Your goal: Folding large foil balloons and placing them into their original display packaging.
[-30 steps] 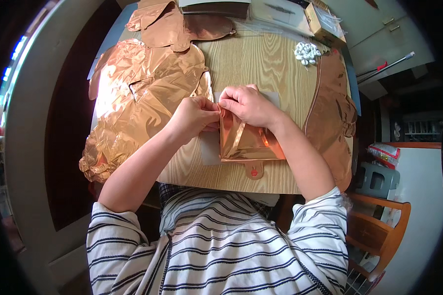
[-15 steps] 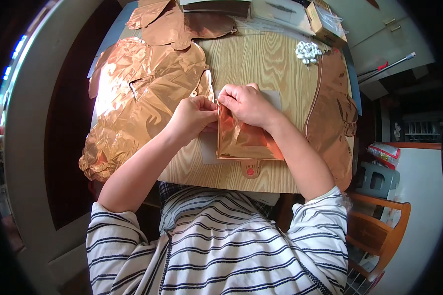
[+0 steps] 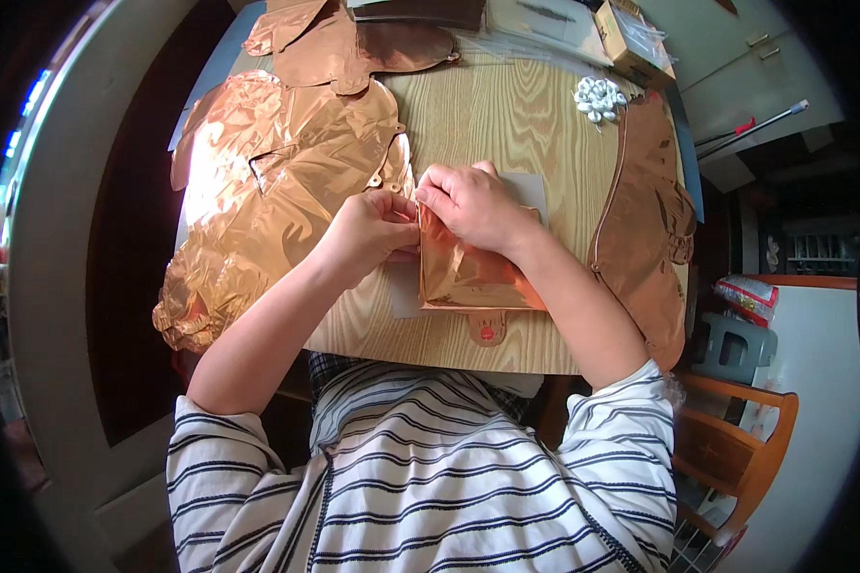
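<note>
Your left hand (image 3: 373,227): grip pinched on folded foil (image 3: 473,279), upper-left corner. Foil over tabletop (image 3: 535,115), slightly left of its spot a second ago. Your right hand (image 3: 475,207): grip holding the same corner, likewise shifted left.

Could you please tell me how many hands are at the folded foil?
2: the left hand at the left edge of the folded foil, the right hand on its upper left part.

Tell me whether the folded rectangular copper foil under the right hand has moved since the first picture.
Yes, slightly left: the foil against the light wood-grain tabletop.
</note>
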Demonstrator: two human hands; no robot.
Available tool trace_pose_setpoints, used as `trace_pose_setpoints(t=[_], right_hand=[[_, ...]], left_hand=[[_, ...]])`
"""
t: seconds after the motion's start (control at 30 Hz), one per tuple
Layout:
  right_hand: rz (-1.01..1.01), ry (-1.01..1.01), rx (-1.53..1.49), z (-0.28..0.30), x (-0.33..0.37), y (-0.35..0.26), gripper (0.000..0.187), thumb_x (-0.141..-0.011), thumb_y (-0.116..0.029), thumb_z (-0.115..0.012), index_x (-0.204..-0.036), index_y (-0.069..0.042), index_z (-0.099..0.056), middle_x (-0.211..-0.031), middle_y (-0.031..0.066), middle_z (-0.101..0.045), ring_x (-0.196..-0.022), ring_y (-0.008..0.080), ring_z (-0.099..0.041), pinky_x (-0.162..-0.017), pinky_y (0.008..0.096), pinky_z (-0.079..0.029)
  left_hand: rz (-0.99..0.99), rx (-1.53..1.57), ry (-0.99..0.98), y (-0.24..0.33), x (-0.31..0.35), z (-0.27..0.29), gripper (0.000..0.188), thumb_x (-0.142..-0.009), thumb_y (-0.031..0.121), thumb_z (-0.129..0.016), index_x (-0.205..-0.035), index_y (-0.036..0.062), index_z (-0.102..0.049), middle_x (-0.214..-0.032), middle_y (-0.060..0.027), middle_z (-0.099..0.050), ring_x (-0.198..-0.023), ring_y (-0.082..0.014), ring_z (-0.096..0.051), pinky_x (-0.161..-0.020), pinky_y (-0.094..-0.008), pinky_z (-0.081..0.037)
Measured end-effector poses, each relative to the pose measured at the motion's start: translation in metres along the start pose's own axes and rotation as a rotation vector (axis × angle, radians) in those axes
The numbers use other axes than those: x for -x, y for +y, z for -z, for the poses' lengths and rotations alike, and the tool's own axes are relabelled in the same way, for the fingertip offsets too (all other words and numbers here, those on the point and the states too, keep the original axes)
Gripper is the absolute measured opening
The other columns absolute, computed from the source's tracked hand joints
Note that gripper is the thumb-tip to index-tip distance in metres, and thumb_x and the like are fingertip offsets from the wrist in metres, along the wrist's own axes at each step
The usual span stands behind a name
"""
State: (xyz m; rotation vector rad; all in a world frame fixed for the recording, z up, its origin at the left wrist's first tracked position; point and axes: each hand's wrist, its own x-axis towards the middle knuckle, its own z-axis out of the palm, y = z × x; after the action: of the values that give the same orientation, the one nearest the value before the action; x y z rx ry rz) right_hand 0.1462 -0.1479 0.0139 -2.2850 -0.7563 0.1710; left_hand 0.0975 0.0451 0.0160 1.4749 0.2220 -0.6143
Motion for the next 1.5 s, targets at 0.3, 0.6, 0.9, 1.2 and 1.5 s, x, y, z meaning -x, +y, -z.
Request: trace_pose_setpoints(t=[0.3, 0.6, 0.9, 1.2, 1.5], right_hand=[[0.111, 0.100, 0.194, -0.016, 0.005, 0.006, 0.021, -0.100, -0.028, -0.053, -0.094, -0.009, -0.058, -0.084, 0.0096, -0.069, -0.084, 0.0293, -0.065, -0.085, 0.0428, -0.038], [0.328, 0.298, 0.437, -0.030, -0.003, 0.013, 0.011, -0.091, -0.022, -0.057, -0.091, -0.011, -0.059, -0.078, 0.0046, -0.064, -0.076, 0.0251, -0.062, -0.082, 0.0412, -0.037], [0.226, 0.226, 0.341, -0.024, -0.016, 0.019, 0.018, -0.095, -0.027, -0.060, -0.103, -0.011, -0.059, -0.093, 0.0057, -0.067, -0.089, 0.0251, -0.064, -0.083, 0.0401, -0.038], [-0.039, 0.142, 0.037, 0.053, 0.010, 0.021, 0.027, -0.099, -0.026, -0.054, -0.108, -0.004, -0.067, -0.103, 0.0127, -0.068, -0.098, 0.0297, -0.066, -0.098, 0.0481, -0.043], [-0.028, 0.078, 0.446, 0.023, 0.088, 0.021, 0.059, -0.101, -0.037, -0.053, -0.149, -0.005, -0.041, -0.157, 0.0176, -0.036, -0.147, 0.0354, -0.031, -0.120, 0.0545, -0.018]], left_hand=[[-0.138, -0.241, 0.133, 0.002, 0.020, -0.017, 0.051, -0.086, 0.001, -0.071, -0.131, -0.0057, -0.050, -0.085, -0.0092, -0.070, -0.077, -0.0135, -0.069, -0.067, -0.0274, -0.058], [-0.269, -0.801, 0.210, 0.030, 0.031, -0.007, 0.046, -0.087, 0.009, -0.067, -0.130, -0.0005, -0.056, -0.091, -0.0124, -0.073, -0.085, -0.0215, -0.073, -0.071, -0.0349, -0.057], [-0.833, -0.906, 0.278, -0.016, 0.008, -0.011, 0.035, -0.084, 0.015, -0.071, -0.116, 0.0030, -0.061, -0.116, -0.0162, -0.061, -0.102, -0.0369, -0.062, -0.089, -0.0439, -0.051], [-0.824, -1.044, 0.300, -0.004, 0.007, -0.006, 0.039, -0.083, 0.013, -0.072, -0.119, 0.0039, -0.061, -0.123, -0.0157, -0.060, -0.109, -0.0358, -0.061, -0.093, -0.0441, -0.050], [-0.900, -1.349, 0.156, -0.015, 0.000, -0.025, 0.080, -0.091, 0.045, -0.066, -0.149, -0.0012, -0.038, -0.156, -0.0257, -0.034, -0.146, -0.0425, -0.030, -0.118, -0.0512, -0.027]])
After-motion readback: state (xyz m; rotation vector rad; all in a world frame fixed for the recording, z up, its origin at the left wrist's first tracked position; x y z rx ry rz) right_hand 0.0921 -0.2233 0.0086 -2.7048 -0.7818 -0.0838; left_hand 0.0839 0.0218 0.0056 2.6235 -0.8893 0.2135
